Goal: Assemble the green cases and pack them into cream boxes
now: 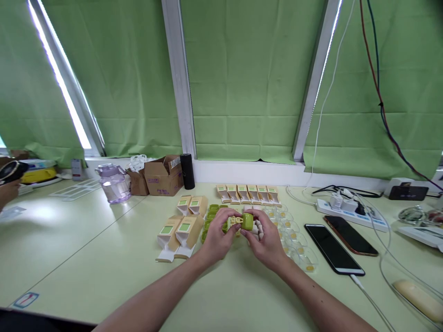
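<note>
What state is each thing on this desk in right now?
Green case: held off the table between left hand and right hand.
Cardboard box: flaps open.
Small cartons: open at the near end.
Two phones: screens dark, flat.
Power strip: plugs in.

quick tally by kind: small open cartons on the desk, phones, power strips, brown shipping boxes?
Small open cartons: 10, a back row of 6 and 4 larger ones at left
Phones: 2
Power strips: 1
Brown shipping boxes: 2
Total: 15
Both hands, left hand and right hand, hold a small green piece.
</note>
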The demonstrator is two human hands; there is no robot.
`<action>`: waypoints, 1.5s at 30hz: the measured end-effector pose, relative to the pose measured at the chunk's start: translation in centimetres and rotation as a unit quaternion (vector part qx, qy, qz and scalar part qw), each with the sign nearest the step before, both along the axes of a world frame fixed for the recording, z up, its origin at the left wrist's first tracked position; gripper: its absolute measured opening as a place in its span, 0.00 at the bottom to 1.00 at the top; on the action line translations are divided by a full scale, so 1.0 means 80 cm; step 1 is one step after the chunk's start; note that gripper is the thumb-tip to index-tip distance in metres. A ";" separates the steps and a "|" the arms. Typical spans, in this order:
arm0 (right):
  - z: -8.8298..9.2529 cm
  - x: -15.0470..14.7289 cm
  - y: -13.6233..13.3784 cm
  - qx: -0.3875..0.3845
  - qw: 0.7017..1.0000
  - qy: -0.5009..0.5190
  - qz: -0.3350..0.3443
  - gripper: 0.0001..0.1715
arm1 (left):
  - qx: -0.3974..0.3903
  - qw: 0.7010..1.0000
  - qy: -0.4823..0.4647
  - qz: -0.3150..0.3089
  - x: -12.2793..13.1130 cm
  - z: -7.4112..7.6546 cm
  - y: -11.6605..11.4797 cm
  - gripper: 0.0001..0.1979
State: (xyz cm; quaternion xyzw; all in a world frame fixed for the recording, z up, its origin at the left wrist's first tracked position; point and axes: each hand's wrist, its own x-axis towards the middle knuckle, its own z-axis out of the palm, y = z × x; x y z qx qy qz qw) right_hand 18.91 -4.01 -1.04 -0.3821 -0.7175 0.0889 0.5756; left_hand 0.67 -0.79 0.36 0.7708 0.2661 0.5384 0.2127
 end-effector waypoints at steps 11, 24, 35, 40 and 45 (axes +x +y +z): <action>0.002 -0.001 -0.001 -0.002 1.000 0.009 0.014 0.25 | -0.002 1.000 0.014 0.021 -0.001 0.001 -0.003 0.06; -0.003 -0.002 0.000 0.009 1.000 0.000 0.016 0.24 | 0.018 0.999 0.011 0.042 0.000 -0.005 -0.001 0.05; -0.003 -0.003 0.000 -0.010 0.999 0.001 0.034 0.23 | -0.024 0.999 0.017 0.041 -0.001 -0.008 -0.002 0.05; -0.005 -0.002 0.001 -0.006 1.000 -0.009 0.024 0.23 | -0.032 0.999 0.016 0.034 -0.001 -0.009 -0.001 0.05; -0.003 -0.002 0.000 -0.013 0.999 -0.001 0.033 0.23 | -0.041 0.999 0.000 0.025 0.000 -0.009 0.000 0.05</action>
